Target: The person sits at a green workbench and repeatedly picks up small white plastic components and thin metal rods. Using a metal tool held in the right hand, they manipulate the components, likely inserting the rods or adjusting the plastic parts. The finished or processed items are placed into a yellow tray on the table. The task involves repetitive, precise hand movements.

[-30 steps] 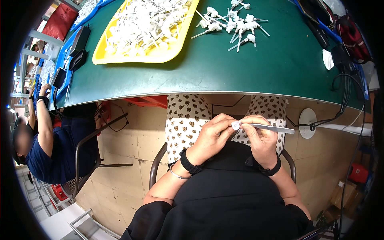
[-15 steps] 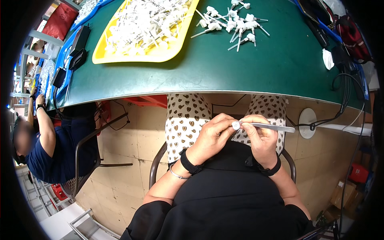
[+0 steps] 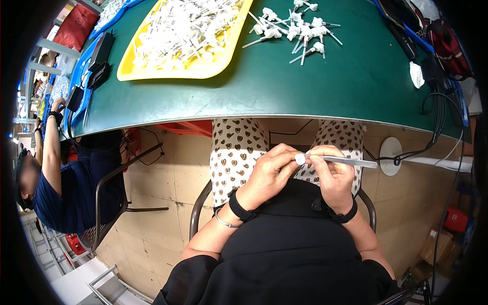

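Observation:
Over my lap, just off the table's near edge, my left hand (image 3: 269,174) is closed, its thumb and fingers pinching a small white round plastic part (image 3: 300,159). My right hand (image 3: 336,179) grips flat metal tweezers (image 3: 358,162), whose wide end sticks out to the right. Their thin tip meets the white part, though the exact contact is too small to make out. On the green table (image 3: 325,96) ahead lie several loose white plastic pump pieces with thin tubes (image 3: 305,33). To their left, a yellow tray (image 3: 198,75) is heaped with similar pieces.
A co-worker in dark blue (image 3: 76,198) sits at the left, arms reaching toward blue trays. Black boxes (image 3: 99,75) stand at the table's left edge. Cables (image 3: 441,117) hang at the right, near a crumpled white tissue (image 3: 417,75). A white round base (image 3: 390,155) is below.
The tweezers and my right hand have shifted very slightly to the right. My left hand stays in place. The co-worker's arm has stretched farther up and forward.

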A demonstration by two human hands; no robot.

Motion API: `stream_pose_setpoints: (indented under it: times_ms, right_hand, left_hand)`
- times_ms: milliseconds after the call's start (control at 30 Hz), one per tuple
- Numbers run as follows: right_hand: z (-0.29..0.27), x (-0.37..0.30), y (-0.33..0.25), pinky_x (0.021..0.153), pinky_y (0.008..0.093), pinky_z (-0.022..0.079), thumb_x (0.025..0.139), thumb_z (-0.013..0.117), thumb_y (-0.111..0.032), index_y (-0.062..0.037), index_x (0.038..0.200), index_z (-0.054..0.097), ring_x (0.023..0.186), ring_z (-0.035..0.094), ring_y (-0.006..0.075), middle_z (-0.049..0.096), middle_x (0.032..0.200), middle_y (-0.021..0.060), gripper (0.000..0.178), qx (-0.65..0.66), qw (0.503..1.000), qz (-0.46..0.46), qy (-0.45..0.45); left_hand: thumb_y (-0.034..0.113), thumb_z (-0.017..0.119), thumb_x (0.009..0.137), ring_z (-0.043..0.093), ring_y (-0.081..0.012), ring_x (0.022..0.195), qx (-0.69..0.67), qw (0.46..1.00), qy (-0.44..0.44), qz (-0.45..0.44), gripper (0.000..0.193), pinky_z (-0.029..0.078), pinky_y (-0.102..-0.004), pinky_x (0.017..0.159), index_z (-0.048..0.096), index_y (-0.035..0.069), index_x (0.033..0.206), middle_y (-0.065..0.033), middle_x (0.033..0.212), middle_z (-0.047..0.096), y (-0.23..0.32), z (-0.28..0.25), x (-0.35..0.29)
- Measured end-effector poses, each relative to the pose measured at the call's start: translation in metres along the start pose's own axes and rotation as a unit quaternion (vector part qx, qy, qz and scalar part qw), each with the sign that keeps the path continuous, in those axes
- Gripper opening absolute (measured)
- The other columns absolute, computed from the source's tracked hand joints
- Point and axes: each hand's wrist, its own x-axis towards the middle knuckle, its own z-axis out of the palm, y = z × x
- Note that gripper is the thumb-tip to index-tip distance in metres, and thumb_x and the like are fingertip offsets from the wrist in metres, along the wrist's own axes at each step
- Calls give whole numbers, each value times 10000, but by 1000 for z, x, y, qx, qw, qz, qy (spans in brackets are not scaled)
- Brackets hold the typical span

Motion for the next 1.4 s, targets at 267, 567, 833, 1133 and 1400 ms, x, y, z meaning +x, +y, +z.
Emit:
stream_pose_setpoints:
  times_ms: [267, 567, 833, 1133, 1400]
  right_hand:
    - [0, 1, 2, 697, 255, 520, 941, 677, 5, 31, 1010, 685, 804, 640, 126, 686, 964, 87, 75, -51, 999, -16, -9]
    - [-1, 1, 2, 707, 263, 523, 940, 675, 3, 26, 1004, 687, 813, 647, 136, 692, 967, 90, 69, -47, 999, -5, -7]
    - [-1, 0, 1, 723, 269, 526, 938, 676, 8, 25, 1009, 688, 829, 652, 144, 694, 973, 95, 74, -46, 999, 0, -7]
    - [-1, 0, 2, 717, 272, 528, 936, 675, 13, 28, 1012, 687, 820, 649, 142, 690, 965, 94, 79, -42, 999, -8, -3]
    - [-2, 3, -2, 675, 258, 510, 943, 668, -1, 18, 985, 688, 788, 637, 131, 686, 946, 87, 50, -64, 997, -36, -18]
  left_hand:
    - [2, 706, 905, 691, -228, 846, 22, 1000, 1, 8, 129, 560, -317, 738, 715, -20, 1031, -121, 970, 698, 1, 0, 0]
    - [1, 705, 906, 687, -228, 859, 2, 1000, -2, 1, 135, 558, -316, 750, 713, -20, 1039, -121, 968, 696, -2, 1, -1]
    - [14, 710, 907, 688, -228, 855, 0, 1000, -1, 3, 136, 559, -316, 750, 717, -20, 1039, -121, 967, 697, 1, 0, 0]
    - [25, 712, 910, 692, -231, 841, 8, 1000, 3, 2, 128, 560, -317, 737, 721, -18, 1030, -122, 959, 702, -1, 2, -1]
    - [15, 711, 903, 690, -237, 828, 23, 999, 14, 22, 118, 556, -319, 726, 722, -23, 1014, -123, 942, 700, 0, 2, -1]
